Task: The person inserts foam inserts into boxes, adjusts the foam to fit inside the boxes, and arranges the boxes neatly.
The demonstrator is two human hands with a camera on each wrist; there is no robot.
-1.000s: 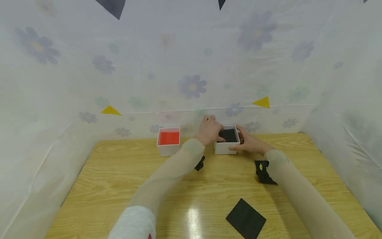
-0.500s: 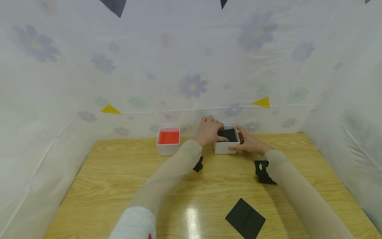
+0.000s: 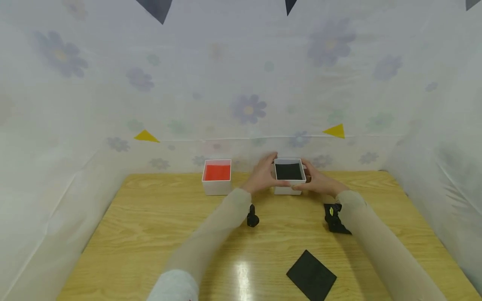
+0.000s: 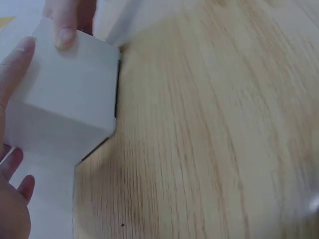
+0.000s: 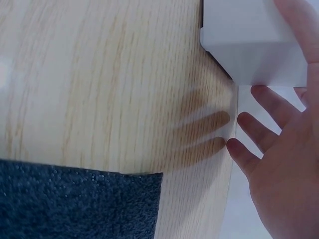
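My left hand [image 3: 262, 177] is coming off the rim to the side of the white box [image 3: 288, 177]; my right hand [image 3: 318, 180] is clasping the other side, at the desk's [image 3: 150, 225] far edge. Light, stiff card: I am gripping the walls.
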